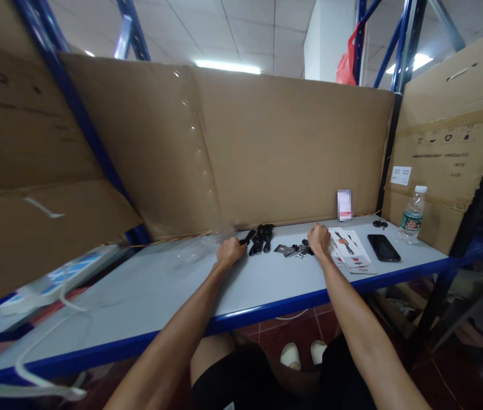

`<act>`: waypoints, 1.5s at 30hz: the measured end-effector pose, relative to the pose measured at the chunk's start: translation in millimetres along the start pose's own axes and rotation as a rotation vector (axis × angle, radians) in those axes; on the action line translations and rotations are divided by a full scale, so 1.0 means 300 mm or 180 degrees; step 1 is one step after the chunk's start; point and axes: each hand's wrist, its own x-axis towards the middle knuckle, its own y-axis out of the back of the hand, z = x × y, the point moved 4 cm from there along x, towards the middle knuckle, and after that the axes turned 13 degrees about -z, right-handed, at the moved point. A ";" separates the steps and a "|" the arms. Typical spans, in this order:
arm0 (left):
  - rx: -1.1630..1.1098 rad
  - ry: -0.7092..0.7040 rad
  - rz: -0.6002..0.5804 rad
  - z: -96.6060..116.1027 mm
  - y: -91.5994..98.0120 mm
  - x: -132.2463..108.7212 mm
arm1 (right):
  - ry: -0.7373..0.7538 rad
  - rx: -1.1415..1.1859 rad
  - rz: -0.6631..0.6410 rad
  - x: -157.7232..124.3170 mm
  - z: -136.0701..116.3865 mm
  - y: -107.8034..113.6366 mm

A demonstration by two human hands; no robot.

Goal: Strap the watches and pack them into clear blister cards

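My left hand [230, 251] rests on the grey tabletop with its fingers curled around the end of a black handle [248, 236]. Right beside it lies a small pile of black handles [262, 239]. Further right, a scatter of small metal pieces [289, 250], some flat and silvery, some dark, spreads between my hands. My right hand [318, 239] is closed at the right end of these pieces, against the left edge of the printed cards [358, 263]. Its fingertips are hidden, so what it holds cannot be seen.
Crumpled clear plastic [198, 246] lies left of my left hand. To the right are a black phone [384, 248], keys [380, 224], a water bottle [412, 219] and an upright lit phone [344, 205]. Cardboard [292, 148] walls the back; a power strip [66, 273] sits left.
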 end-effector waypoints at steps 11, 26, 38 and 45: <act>0.0018 0.0009 -0.0068 -0.010 0.008 0.000 | 0.0002 0.0008 -0.0021 -0.007 -0.004 0.007; -0.3321 -0.0119 -0.0046 0.028 0.037 0.002 | 0.0000 0.0034 -0.0010 -0.001 -0.003 0.009; -0.3988 -0.0628 -0.0339 0.085 0.013 -0.029 | 0.0104 0.0072 0.0054 0.014 0.009 -0.004; -0.4086 -0.0786 -0.0284 0.093 0.013 -0.031 | 0.0078 0.0067 0.0027 0.011 0.005 -0.001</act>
